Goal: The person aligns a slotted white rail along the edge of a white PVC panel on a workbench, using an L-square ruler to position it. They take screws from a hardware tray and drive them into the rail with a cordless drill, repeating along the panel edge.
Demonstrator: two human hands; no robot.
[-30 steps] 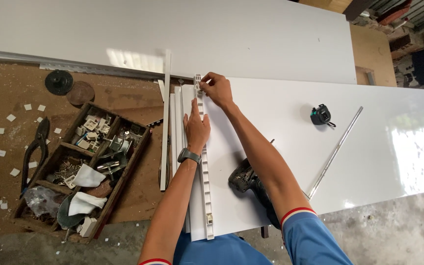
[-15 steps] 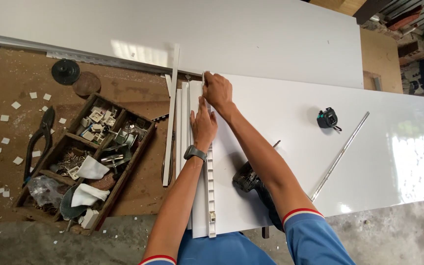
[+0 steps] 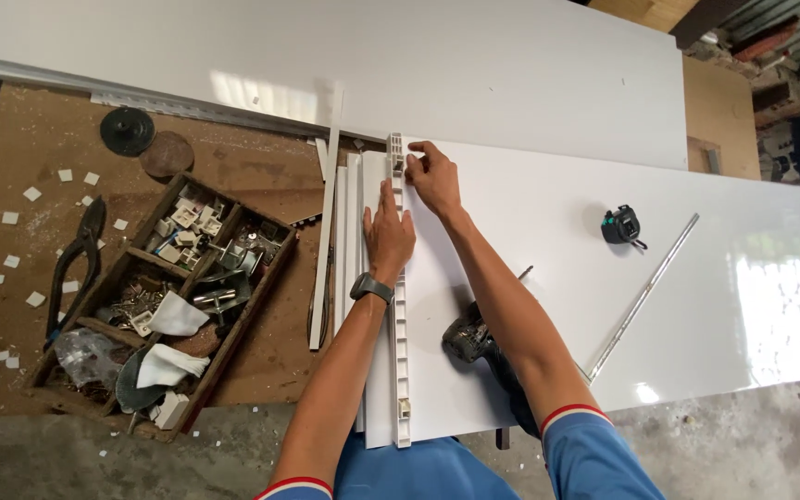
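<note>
We press our left hand [image 3: 387, 231] flat on a long white plastic slotted rail [image 3: 401, 352] lying along the edge of a glossy white panel [image 3: 548, 306], while our right hand [image 3: 432, 176] pinches the rail's far end. A black power drill [image 3: 468, 336] lies on the panel under our right forearm, with a dark tape measure [image 3: 621, 225] and a thin metal ruler [image 3: 645, 296] further right. Left of the rail, a wooden compartment tray [image 3: 266, 287] of small hardware sits on the brown board, black pliers [image 3: 71, 264] just beside it.

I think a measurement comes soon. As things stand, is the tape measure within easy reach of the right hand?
Probably yes. The right hand rests at the far end of the white slotted strip, and the tape measure lies to its right on the white panel, with only bare panel between them.
</note>
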